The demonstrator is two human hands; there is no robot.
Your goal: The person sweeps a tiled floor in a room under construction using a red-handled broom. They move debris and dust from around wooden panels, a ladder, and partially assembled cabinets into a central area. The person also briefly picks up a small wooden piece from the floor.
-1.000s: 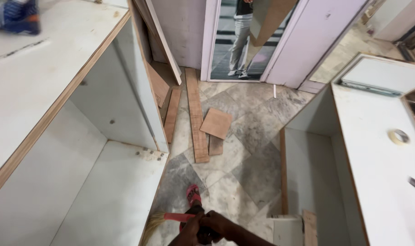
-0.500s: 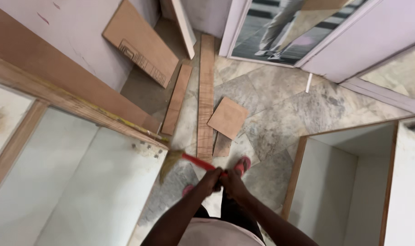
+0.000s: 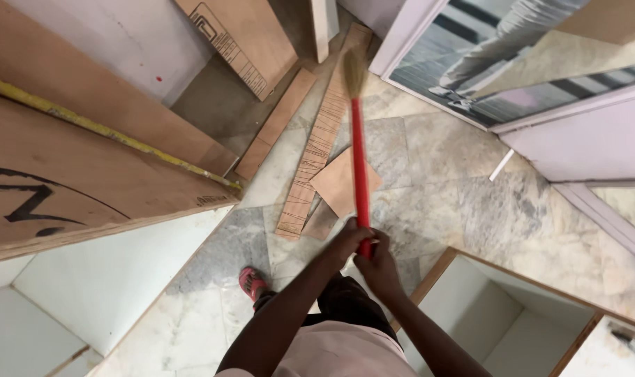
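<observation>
Trouble is coming most likely from the loose wood on the floor, as I am judging it. The red-handled broom (image 3: 359,160) is reaching out over a long striped plank (image 3: 316,150) and a small square board (image 3: 342,183), and its straw head (image 3: 353,70) is lying near the top end of the plank. If the sweep is pulling back hard, I think the bristles may drag the small board or catch on the plank edge, and the pieces may slide toward the foot in the red sandal (image 3: 251,283). The white cabinet box (image 3: 502,314) is standing just beside the person on the right, so a wide swing may knock the handle against its wooden rim.

Both arms are stretching forward and down from the body, meeting at the lower end of the handle. The left hand (image 3: 349,241) is wrapping closed around the handle, and the right hand (image 3: 379,264) is closing around it just beside and a little below, fingers fully curled. The broom is pointing away from the person, almost straight ahead, toward the mirrored door panel (image 3: 513,63).
</observation>
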